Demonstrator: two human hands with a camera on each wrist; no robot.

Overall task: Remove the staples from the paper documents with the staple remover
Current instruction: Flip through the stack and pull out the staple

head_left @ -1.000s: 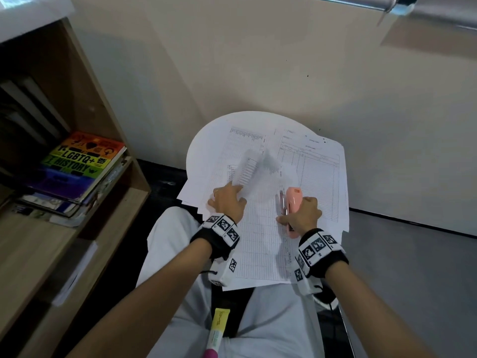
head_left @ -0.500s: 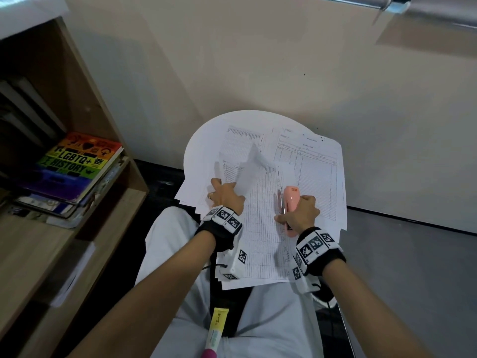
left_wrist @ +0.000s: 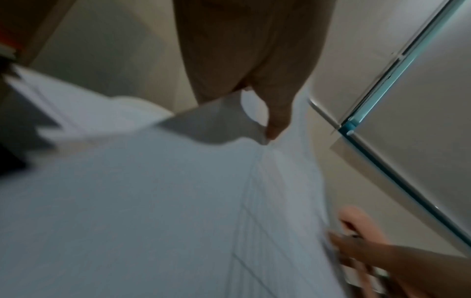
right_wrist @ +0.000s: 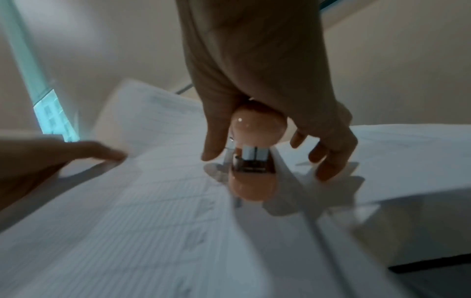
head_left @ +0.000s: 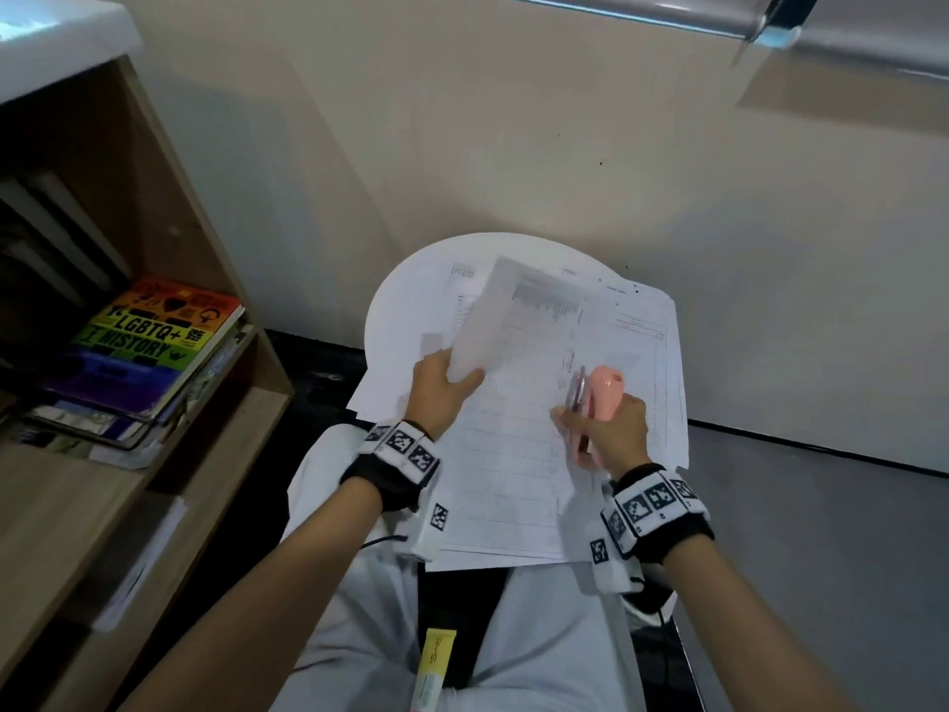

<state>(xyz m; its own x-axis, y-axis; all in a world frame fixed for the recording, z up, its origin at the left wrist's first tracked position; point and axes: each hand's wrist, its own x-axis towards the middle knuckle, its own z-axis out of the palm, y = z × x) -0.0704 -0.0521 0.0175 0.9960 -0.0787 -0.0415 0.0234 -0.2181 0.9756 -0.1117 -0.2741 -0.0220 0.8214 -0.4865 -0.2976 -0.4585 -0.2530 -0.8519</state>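
Head view: a pink staple remover [head_left: 605, 398] is being gripped by the right hand [head_left: 608, 434] over printed papers [head_left: 513, 454] on the round white table [head_left: 395, 300]. A sheet [head_left: 508, 316], seemingly loose, is being pinched by the left hand [head_left: 441, 390] and lifted higher than before. Books [head_left: 154, 341] are lying on the shelf beside.

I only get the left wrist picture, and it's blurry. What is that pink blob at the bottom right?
Observer: A pink staple remover, gripped by the right hand.
Operator: What are these papers lying on?
Observer: A round white table, seen from the head view.
Operator: And the left hand, how much paper is it lifting?
Observer: The left hand pinches one lifted sheet, raised off the stack.
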